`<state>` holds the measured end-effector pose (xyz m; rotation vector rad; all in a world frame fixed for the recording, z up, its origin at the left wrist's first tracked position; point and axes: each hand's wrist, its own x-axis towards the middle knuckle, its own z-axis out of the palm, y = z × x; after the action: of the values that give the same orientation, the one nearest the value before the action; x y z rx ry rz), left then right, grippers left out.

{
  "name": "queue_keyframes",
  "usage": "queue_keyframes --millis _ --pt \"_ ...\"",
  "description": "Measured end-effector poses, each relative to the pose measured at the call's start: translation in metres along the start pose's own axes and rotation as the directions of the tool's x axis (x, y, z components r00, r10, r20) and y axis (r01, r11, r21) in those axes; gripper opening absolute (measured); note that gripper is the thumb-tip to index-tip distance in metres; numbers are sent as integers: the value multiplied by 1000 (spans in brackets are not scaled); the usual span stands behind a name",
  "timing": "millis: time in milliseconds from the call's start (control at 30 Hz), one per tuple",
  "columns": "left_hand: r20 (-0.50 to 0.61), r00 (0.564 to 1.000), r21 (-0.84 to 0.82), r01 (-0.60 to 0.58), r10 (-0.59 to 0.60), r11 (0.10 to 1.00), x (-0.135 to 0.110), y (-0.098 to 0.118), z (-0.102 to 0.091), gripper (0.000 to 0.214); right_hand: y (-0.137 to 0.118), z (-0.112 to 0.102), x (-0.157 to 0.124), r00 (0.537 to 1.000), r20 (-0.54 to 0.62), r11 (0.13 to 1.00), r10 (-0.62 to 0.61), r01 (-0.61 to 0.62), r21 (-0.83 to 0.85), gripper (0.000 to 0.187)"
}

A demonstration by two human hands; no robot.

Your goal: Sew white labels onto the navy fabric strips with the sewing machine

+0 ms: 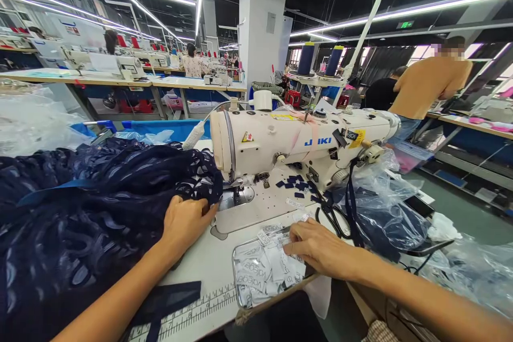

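Note:
My left hand [185,223] rests curled on the edge of a dark navy lace garment [80,208], close to the needle plate of a white Juki sewing machine [296,141]. My right hand [318,248] reaches into a small clear tray [240,291] of white printed labels [260,270]; its fingers are bent onto the labels, pinching among them. Small navy fabric tabs [295,181] lie scattered on the machine bed.
Black scissors [332,216] lie right of the needle plate. Plastic bags with navy cloth [385,208] sit at the right. A ruler strip [200,312] runs along the table's near edge. Other people work at benches behind, one in an orange shirt [427,85].

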<state>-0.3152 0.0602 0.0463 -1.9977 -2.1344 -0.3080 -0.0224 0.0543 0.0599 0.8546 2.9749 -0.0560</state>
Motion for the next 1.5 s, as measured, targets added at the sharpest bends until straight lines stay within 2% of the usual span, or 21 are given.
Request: queue_keyframes --millis 100,167,233,300,333,400,500,633,767,867,933,1000,1133,1200,1267,1367,1433,1500 --pt "-172 981 -27 -98 92 995 -14 6 -3 41 0 2 -2 1000 11 999 -21 21 -25 21" --pt "-217 942 -129 -288 256 949 -27 16 -8 32 1 2 -2 999 1 999 -37 37 -33 22" --pt "-168 875 -277 -485 455 830 -41 28 -13 25 3 3 -3 999 -15 998 -48 47 -53 23" --pt "-51 804 -388 -562 592 730 -52 41 -17 37 4 3 -3 998 -31 996 -54 51 -75 24" --pt "19 777 -413 -567 629 713 -56 47 -19 46 5 4 -3 998 -40 995 -56 53 -82 25" --pt "131 737 -408 -569 663 714 -60 58 -20 54 8 7 -4 996 -61 995 -61 56 -80 25" --pt "196 713 -346 -592 673 728 -60 68 -18 43 14 12 -6 995 -90 997 -43 37 -71 23" --pt "219 694 -310 -617 686 723 -60 74 -14 20 18 14 -10 995 -95 998 -29 24 -58 22" --pt "161 681 -259 -669 714 696 -62 77 -8 22 14 10 -13 996 -77 998 -54 52 -27 22" --pt "99 687 -242 -685 720 687 -64 78 -5 23 12 9 -14 996 -59 998 -66 65 -27 22" --pt "72 708 -270 -664 702 697 -64 78 -3 23 11 9 -14 995 -57 996 -82 80 -41 22" --pt "42 750 -361 -605 661 710 -61 76 -4 24 12 9 -13 994 -58 995 -92 89 -46 22" --pt "24 872 -640 -363 489 677 -51 69 -10 26 15 8 -10 997 -61 998 -56 55 -5 23" --pt "47 903 -700 -275 427 659 -47 66 -14 25 17 7 -10 997 -64 998 -52 54 23 24" --pt "64 909 -714 -246 412 655 -45 64 -16 24 20 5 -11 995 -86 997 -53 57 45 26" --pt "64 909 -715 -246 412 654 -46 63 -14 24 19 -2 -10 981 -183 993 -61 78 84 30" --pt "67 911 -714 -241 407 657 -47 64 -12 24 11 -8 -7 967 -236 984 -93 125 125 28" --pt "74 915 -710 -231 396 665 -48 65 -11 23 -3 -13 0 965 -216 969 -146 184 167 21"
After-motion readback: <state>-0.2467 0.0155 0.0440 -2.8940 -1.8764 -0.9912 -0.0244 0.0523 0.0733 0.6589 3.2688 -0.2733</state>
